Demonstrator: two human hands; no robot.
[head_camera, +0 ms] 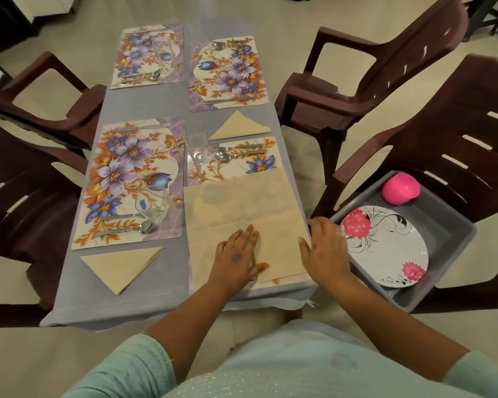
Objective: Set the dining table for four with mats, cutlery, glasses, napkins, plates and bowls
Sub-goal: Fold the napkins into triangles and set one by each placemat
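hands: left (237, 255), right (325, 248) flat, fingers straight | pressing thin beige square napkin (242, 202)

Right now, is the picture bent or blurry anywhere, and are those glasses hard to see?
Head view: the wide lens bows the chairs and table edges outward; the clear glasses nearly vanish against the floral mats; light is soft and even, with mild softness toward the far mats.
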